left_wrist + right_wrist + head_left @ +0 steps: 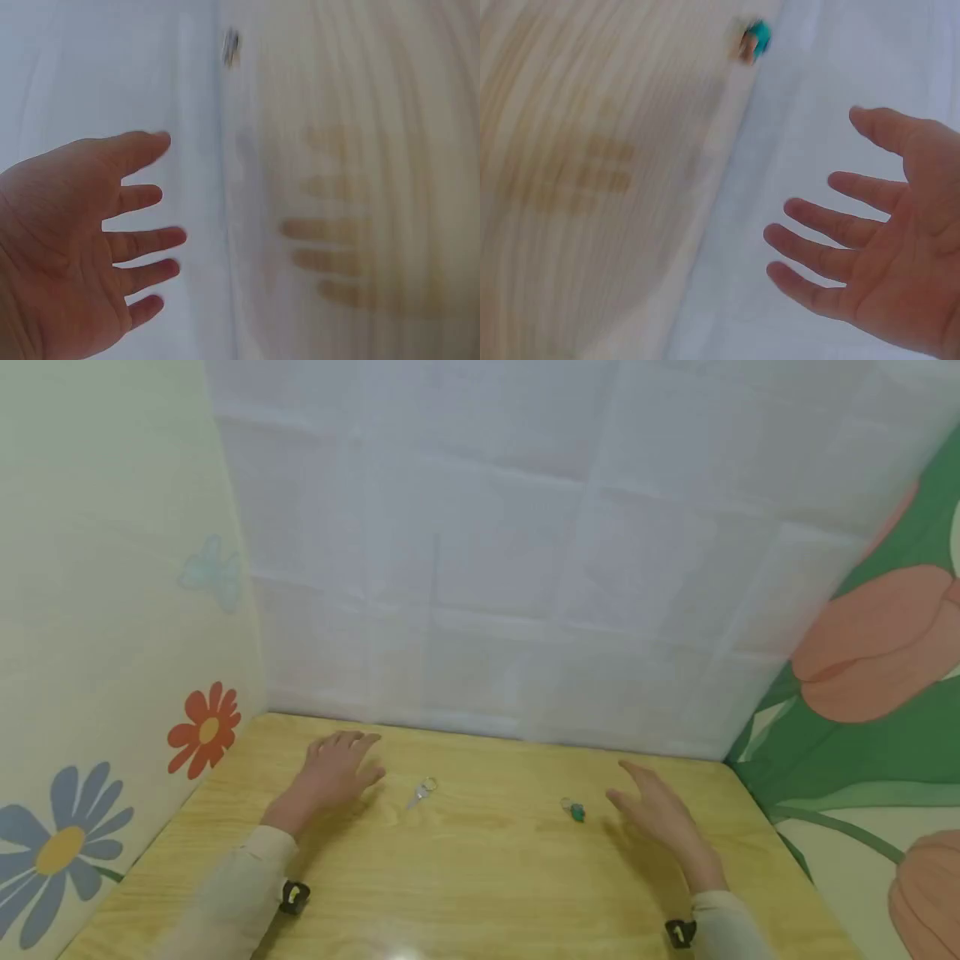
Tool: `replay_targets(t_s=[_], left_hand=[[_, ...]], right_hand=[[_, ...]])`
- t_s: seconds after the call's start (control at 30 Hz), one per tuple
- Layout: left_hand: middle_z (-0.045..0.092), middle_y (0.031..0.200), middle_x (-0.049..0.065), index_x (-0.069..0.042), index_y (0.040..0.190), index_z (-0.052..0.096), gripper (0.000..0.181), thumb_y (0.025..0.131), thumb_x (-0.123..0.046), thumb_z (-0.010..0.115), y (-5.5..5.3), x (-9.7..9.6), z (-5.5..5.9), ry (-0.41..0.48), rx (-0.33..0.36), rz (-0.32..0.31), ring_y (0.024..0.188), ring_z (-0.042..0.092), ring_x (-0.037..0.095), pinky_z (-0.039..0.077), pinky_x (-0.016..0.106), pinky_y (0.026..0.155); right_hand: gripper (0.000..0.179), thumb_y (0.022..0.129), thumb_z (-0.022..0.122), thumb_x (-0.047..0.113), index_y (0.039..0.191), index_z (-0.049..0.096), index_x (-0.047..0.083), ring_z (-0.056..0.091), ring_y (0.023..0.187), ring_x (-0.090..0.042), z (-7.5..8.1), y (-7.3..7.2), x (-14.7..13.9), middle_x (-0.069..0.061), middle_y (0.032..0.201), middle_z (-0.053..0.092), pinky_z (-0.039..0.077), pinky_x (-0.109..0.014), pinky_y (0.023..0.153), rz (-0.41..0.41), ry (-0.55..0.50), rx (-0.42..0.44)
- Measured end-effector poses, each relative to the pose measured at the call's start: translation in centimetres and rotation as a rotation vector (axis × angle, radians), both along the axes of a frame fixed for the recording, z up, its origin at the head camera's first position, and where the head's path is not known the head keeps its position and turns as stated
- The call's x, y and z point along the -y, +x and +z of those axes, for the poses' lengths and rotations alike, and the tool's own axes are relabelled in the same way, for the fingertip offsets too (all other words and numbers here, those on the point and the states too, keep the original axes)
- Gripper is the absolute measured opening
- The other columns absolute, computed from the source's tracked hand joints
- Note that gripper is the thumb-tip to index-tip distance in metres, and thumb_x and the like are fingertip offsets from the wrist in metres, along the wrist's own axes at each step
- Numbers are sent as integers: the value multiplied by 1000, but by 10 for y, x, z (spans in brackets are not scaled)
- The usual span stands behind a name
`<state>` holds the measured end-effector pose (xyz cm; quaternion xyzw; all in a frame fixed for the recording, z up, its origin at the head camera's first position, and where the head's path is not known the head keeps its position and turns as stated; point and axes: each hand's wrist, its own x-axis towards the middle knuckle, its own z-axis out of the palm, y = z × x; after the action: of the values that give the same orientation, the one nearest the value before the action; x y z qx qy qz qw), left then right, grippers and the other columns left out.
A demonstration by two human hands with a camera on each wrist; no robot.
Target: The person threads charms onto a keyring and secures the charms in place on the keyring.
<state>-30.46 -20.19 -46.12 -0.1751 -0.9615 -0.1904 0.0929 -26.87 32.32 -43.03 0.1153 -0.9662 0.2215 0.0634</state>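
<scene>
On the wooden table (480, 843) lies what looks like a small silver key (421, 792) with a ring at its upper end. Farther right is a small green charm (577, 812) with a metal ring attached. My left hand (336, 770) hovers over the table to the left of the silver piece, fingers spread and holding nothing. To the right of the charm, my right hand (660, 806) is also raised with its fingers extended. Both wrist views show bare palms; the silver piece (231, 47) and the charm (757, 39) are blurred there.
A white creased cloth (487, 568) hangs behind the table's back edge. Flower-printed panels stand at the left (112, 652) and right (862, 735). Each wrist carries a black strap clip, and the hands cast shadows on the wood.
</scene>
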Motion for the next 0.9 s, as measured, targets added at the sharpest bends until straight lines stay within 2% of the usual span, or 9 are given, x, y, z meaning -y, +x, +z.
replay_targets(t_s=[0.07,0.17,0.27,0.33,0.47,0.57,0.6,0.73,0.9], left_hand=[[53,138,25,-4,144,50,54,101,-34,64,-5,-23,4,8,12,-25,127,47,48,29,71,102],[61,125,17,-5,133,59,40,100,-25,67,-15,-56,9,34,58,-37,114,58,39,40,64,96],[65,108,8,-8,118,68,25,98,-22,69,-23,-81,13,-6,68,-26,100,63,29,45,57,89],[66,99,3,-10,108,72,16,97,-21,72,-23,-91,14,-37,71,-22,94,62,25,46,56,88],[65,88,-2,-14,90,74,8,92,-20,78,-16,-100,13,-80,81,-22,85,61,21,45,57,87],[64,85,-3,-15,83,72,10,90,-19,79,-11,-100,11,-96,84,-19,83,61,21,46,58,86],[64,85,-2,-15,82,72,10,90,-18,78,-9,-100,10,-101,82,-18,83,61,22,46,59,86],[66,89,0,-15,83,73,8,90,-13,75,-6,-98,7,-89,66,-23,90,62,25,46,61,87],[65,90,-2,-15,89,74,3,92,-15,75,-5,-95,-3,10,101,-17,89,60,21,51,51,83]], right_hand=[[63,105,57,40,148,45,-4,45,131,-50,4,-3,16,-29,144,49,35,-67,103,36,-20,4],[51,105,60,30,142,53,-5,49,128,-48,4,-6,38,-27,139,54,39,-64,102,63,-37,31],[46,104,61,23,139,55,-7,46,130,-49,1,-5,57,-28,139,53,37,-63,105,87,-50,99],[44,102,63,19,137,56,-8,47,130,-49,-3,-6,67,-29,137,55,37,-62,105,103,-44,129],[36,98,69,15,125,63,-7,56,116,-46,-12,-8,80,-24,118,62,44,-58,99,122,32,149],[25,95,74,16,112,67,-1,60,99,-34,-17,-8,84,-13,102,59,51,-52,89,102,88,149],[21,94,75,15,107,67,1,59,94,-29,-19,-8,85,-10,98,57,52,-50,85,100,102,142],[13,92,77,9,97,66,4,60,86,-25,-20,-9,87,-6,92,60,53,-45,79,112,106,121],[10,90,76,5,95,67,4,61,85,-23,-21,-7,88,-4,90,63,54,-44,78,118,101,131]])
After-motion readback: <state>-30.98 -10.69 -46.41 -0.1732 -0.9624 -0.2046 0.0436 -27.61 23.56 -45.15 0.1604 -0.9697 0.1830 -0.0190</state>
